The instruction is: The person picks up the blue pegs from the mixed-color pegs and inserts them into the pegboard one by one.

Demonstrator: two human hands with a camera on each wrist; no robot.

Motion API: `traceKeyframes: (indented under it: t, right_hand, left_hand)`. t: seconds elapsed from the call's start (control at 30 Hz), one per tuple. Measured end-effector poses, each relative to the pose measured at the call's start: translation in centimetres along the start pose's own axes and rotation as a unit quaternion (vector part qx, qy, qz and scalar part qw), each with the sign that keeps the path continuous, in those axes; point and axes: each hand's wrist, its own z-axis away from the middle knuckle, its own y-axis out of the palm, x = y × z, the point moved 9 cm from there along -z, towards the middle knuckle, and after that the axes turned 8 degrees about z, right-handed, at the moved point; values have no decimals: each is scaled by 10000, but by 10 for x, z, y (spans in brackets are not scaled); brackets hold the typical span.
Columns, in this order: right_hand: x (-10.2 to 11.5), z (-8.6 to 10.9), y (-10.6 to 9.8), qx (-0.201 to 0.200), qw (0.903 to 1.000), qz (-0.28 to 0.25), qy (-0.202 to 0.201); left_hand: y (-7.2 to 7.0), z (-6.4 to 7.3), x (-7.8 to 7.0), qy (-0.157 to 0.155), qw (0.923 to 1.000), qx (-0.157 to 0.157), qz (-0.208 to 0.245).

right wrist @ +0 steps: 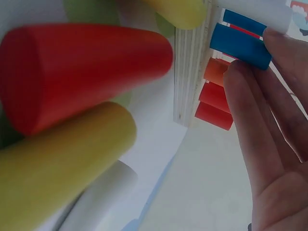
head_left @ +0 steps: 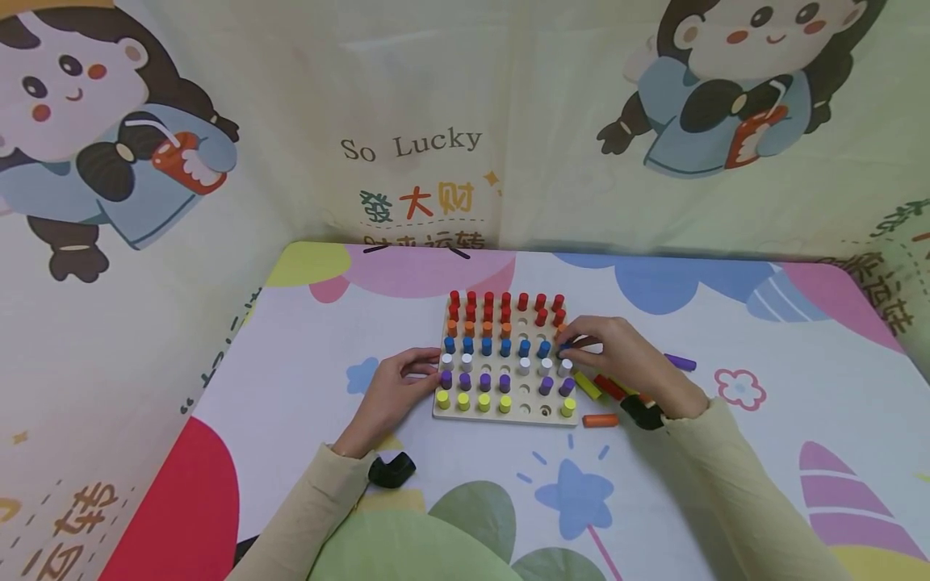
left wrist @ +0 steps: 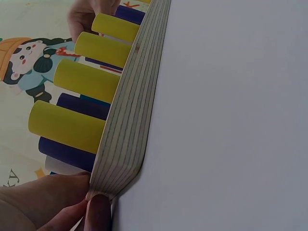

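Note:
A wooden pegboard holds rows of red, orange, blue, white, purple and yellow pegs, with some holes bare. My left hand grips the board's left edge; in the left wrist view the thumb lies on the peg side and a fingertip underneath. Over at the right end of the blue row, my right hand pinches a blue peg between thumb and fingers. That peg stands at the board's edge; whether it is fully seated cannot be told.
Loose pegs lie right of the board: a yellow peg, a red peg, an orange peg and a purple peg. Some are partly hidden under the right hand. A patterned cloth covers the table.

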Motion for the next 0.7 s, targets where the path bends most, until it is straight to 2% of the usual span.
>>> traceKeyframes:
  t: [0.2,0.5,0.7]
  right_hand:
    - [2,0,-3,-71,10000,21,35]
    - [4,5,-7,-169,9995,162,193]
    - [8,9,-11,-220,9984,386,346]
  left_hand:
    - [-1,0,1,-115,9999,9,-9]
    - [-3,2,-4,-13,10000,70,27]
    - [-9,2,-12,186,9998,69,96]
